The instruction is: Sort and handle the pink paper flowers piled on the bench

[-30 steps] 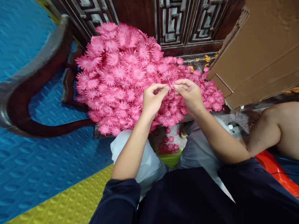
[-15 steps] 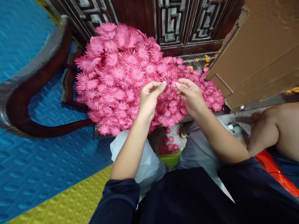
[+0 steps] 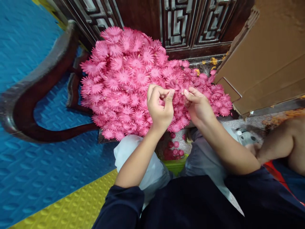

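A large heap of pink artificial flowers (image 3: pixel 124 76) with thin, spiky petals lies in front of me. Over its right part, both hands come close together with fingertips pinched. My left hand (image 3: pixel 160 108) is closed, thumb against bent forefinger, at the edge of a darker, blurred pink flower piece (image 3: pixel 175 84). From the other side my right hand (image 3: pixel 199 105) pinches near the same piece, its thumb and forefinger pressed together. The fingers partly hide where each one grips it, and fine detail there is smeared.
A dark curved wooden armrest (image 3: pixel 47 135) stands left, above blue floor matting (image 3: pixel 95 168). At the right is a cardboard box (image 3: pixel 267 63). Carved dark panels (image 3: pixel 177 25) rise behind the heap. Below, a green container (image 3: pixel 175 165) sits between my knees. Another person's bare limb (image 3: pixel 281 143) shows at right.
The view has shifted slightly. My left hand has turned and moved a little right and down, its fingers more curled. My right hand stays in its pinch close by.
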{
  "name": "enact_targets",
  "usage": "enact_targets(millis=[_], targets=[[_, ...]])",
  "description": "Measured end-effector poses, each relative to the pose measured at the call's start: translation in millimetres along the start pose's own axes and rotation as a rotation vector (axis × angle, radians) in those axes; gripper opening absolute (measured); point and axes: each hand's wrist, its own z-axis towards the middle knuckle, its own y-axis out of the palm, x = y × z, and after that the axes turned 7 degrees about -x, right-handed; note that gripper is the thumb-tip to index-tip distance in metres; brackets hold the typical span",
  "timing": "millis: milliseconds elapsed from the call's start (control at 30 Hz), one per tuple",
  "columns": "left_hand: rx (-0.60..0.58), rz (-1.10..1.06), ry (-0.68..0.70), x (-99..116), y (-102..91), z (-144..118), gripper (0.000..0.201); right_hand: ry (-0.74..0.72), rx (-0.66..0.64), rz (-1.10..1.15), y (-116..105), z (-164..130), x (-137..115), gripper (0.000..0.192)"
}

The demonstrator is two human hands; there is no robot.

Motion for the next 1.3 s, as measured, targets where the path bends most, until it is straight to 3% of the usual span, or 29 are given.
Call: enact_targets(millis=[133,233,333,400,533,667,733,1067,1300], targets=[[0.339,0.024,0.033,-8,-24.0,22,0.035,-0.013,0.053,-0.049,-36,24,-7,0.017],[0.382,0.138,0.059,-30,-44.4,47,0.027,-0.067,0.045,-0.080,-43,33,-12,0.026],[0.274,0.352,-0.037,-53,-51.3,59,0.017,0.015,-0.007,-0.041,-25,25,-9,0.034],[0.238,0.428,-0.047,-59,-48.3,56,0.023,0.071,-0.051,-0.015,-10,17,-4,0.034],[0.163,0.368,0.064,-40,-31.8,34,0.018,0.099,-0.068,0.008,4,8,3,0.033],[-0.222,0.196,0.108,-20,-12.6,17,0.015,0.035,-0.071,-0.011,6,10,2,0.033],[-0.337,0.102,0.075,-19,-5.6,15,0.017,-0.005,-0.079,-0.019,7,10,2,0.032],[-0.401,-0.306,-0.251,-27,1.0,16,0.004,-0.079,-0.047,-0.066,11,7,0,0.028],[-0.388,-0.516,-0.426,-26,1.2,19,0.014,-0.083,-0.076,-0.062,11,5,-2,0.029]])
